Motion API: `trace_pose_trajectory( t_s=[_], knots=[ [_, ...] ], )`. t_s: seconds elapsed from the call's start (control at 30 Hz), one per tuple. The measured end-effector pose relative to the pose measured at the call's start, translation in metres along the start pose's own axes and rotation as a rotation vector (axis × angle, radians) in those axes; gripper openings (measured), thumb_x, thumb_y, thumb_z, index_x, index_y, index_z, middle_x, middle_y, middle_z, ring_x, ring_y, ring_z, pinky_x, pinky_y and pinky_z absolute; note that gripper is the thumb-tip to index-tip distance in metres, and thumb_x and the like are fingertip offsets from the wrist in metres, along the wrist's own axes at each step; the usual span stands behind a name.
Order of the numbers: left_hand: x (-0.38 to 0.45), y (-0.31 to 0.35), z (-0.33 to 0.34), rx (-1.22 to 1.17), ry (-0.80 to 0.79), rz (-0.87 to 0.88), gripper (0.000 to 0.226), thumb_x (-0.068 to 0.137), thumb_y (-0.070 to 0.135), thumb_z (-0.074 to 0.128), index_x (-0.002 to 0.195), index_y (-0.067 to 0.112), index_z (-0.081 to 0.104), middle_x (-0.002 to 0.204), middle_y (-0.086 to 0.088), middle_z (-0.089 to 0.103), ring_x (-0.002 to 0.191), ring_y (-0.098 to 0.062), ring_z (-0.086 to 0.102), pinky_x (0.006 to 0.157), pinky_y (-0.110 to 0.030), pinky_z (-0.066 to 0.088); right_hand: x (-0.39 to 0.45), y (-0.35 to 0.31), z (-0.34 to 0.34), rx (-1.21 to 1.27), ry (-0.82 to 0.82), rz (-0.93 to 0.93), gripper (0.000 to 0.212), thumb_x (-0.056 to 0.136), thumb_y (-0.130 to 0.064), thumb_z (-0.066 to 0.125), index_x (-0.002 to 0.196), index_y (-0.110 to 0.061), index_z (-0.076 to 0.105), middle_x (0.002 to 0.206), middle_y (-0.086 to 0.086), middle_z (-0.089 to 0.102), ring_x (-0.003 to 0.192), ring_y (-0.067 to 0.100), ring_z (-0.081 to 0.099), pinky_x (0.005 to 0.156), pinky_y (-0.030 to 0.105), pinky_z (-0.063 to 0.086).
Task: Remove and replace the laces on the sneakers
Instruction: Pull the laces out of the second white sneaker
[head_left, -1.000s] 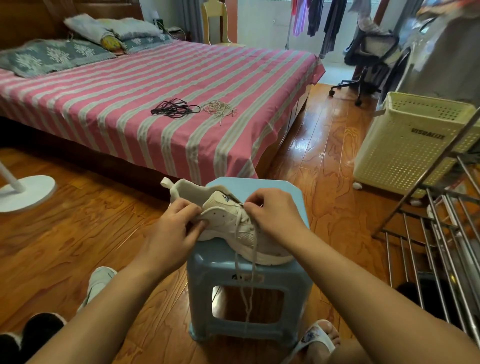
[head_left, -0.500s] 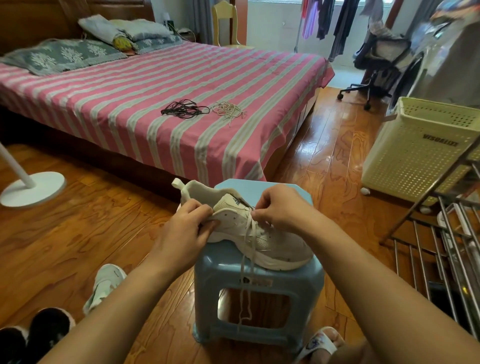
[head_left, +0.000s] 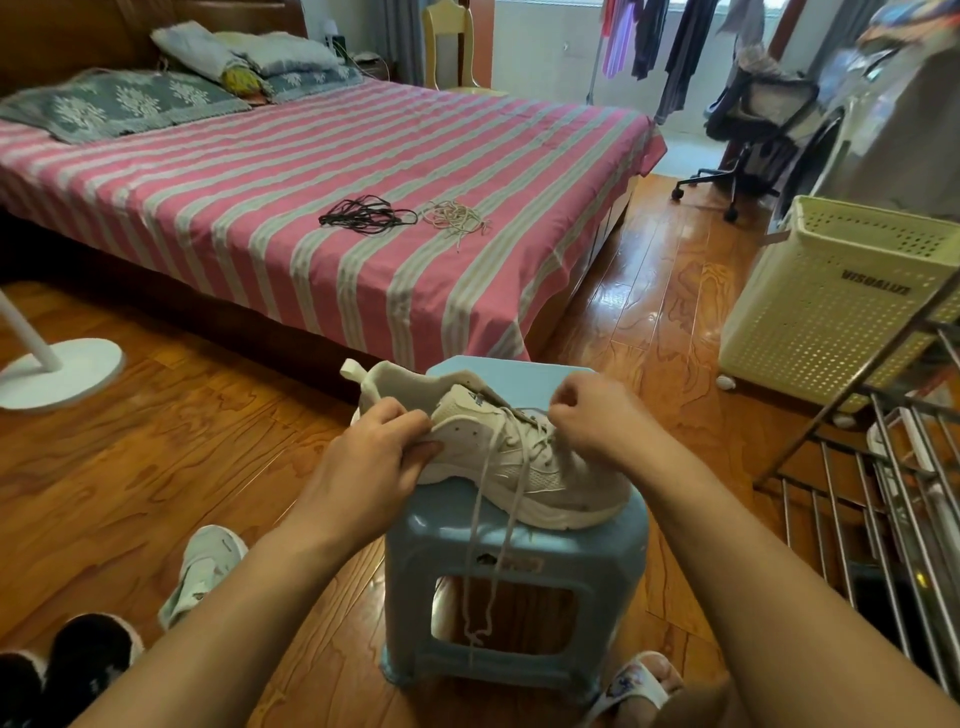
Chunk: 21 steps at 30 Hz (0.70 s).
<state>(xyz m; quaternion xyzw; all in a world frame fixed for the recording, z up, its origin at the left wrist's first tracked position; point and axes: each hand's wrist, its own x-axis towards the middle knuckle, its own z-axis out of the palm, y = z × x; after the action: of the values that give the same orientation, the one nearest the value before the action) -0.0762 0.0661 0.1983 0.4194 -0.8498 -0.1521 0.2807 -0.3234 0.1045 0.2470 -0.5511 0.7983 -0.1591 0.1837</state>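
Sneaker (head_left: 519, 457) lies on stool (head_left: 519, 551), toe pointing right. Left hand (head_left: 374, 462) grips the collar; right hand (head_left: 592, 421) is nearer, pinching the lace (head_left: 480, 499) at the upper eyelets.

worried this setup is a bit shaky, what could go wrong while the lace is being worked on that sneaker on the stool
1. The white sneaker sits on a small blue stool with its heel past the edge; only the left hand steadies it, so a hard tug by the right hand might tip it off.
2. The lace ends dangle in front of the stool and could snag.
3. The second sneaker lies on the floor near the person's feet, possibly a trip hazard.
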Motion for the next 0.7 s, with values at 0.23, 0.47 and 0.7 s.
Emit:
trace_pose_trajectory(
  t_s=[0.23,0.47,0.7],
  knots=[
    [0.000,-0.002,-0.003,-0.010,-0.010,0.011,0.008,0.098,0.039,0.061,0.100,0.032,0.064,0.094,0.017,0.050,0.084,-0.007,0.054,0.067,-0.033,0.055,0.020,0.007,-0.001,0.121,0.060,-0.084,0.012,0.089,-0.014,0.073,0.098,-0.014,0.080,0.086,-0.003,0.073,0.084,0.014,0.066,0.081,0.032,0.053],
    [-0.002,-0.007,-0.008,0.019,-0.017,0.032,0.014,0.097,0.044,0.057,0.096,0.032,0.063,0.091,0.017,0.049,0.080,-0.007,0.054,0.062,-0.030,0.050,0.017,0.046,-0.034,0.014,0.288,0.106,0.024,0.096,-0.013,0.052,0.107,-0.014,0.073,0.119,0.011,0.070,0.100,0.024,0.059,0.082,0.030,0.043],
    [-0.001,-0.008,-0.009,-0.013,-0.037,0.019,0.010,0.096,0.041,0.060,0.099,0.033,0.065,0.093,0.017,0.051,0.082,-0.006,0.055,0.065,-0.036,0.054,0.026,0.009,0.011,-0.034,0.176,-0.398,0.018,0.090,-0.009,0.068,0.103,-0.014,0.079,0.099,0.006,0.072,0.097,0.022,0.064,0.080,0.026,0.044]
  ],
)
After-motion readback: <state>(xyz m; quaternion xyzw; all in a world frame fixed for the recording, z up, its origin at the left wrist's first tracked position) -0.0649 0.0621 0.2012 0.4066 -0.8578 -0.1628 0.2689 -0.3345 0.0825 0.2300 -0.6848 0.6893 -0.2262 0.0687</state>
